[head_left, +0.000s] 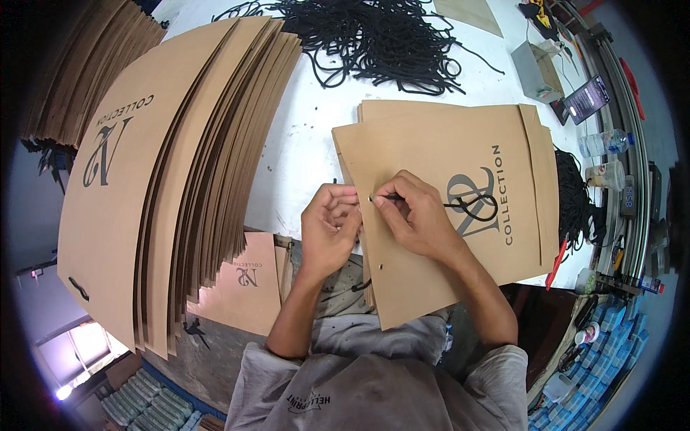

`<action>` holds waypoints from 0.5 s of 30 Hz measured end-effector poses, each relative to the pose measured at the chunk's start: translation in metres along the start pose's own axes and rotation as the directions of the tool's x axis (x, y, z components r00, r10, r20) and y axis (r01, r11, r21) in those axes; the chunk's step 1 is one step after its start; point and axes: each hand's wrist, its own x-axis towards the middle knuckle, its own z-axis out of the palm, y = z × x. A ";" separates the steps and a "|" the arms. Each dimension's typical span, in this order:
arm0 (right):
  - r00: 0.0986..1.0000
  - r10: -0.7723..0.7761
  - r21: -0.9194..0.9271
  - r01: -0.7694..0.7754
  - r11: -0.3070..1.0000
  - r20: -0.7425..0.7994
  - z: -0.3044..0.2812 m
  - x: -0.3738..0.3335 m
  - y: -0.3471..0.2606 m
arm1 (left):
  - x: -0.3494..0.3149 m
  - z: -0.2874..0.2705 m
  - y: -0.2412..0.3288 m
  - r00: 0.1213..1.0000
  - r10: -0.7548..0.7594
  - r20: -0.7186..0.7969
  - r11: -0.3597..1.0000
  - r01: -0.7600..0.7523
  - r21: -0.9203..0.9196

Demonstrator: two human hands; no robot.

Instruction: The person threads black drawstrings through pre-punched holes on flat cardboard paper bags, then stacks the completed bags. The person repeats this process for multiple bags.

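A brown paper bag (445, 136) with dark print lies flat in front of me, on top of at least one more. My right hand (417, 215) pinches a black cord (394, 197) beside a small hole near the bag's left edge. The cord's looped rest (483, 210) lies across the print. At that same edge is my left hand (329, 230), its fingers curled in. The edge hides its fingertips, so what they hold cannot be made out. A second hole (380, 266) shows lower on the bag.
A tall row of brown bags (208, 144) stands at my left. Black cords (374, 43) lie heaped on the white table (302, 115)'s far side. Rightward are a grey box (535, 72), a phone (586, 100), a bottle (607, 143), a cup (607, 174) and a red-handled tool (555, 264).
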 end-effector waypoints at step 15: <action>0.958 -0.191 -0.089 0.175 0.980 -0.214 0.039 -0.021 0.000 | -0.014 -0.020 0.025 0.961 -0.175 0.214 0.975 0.199 -0.098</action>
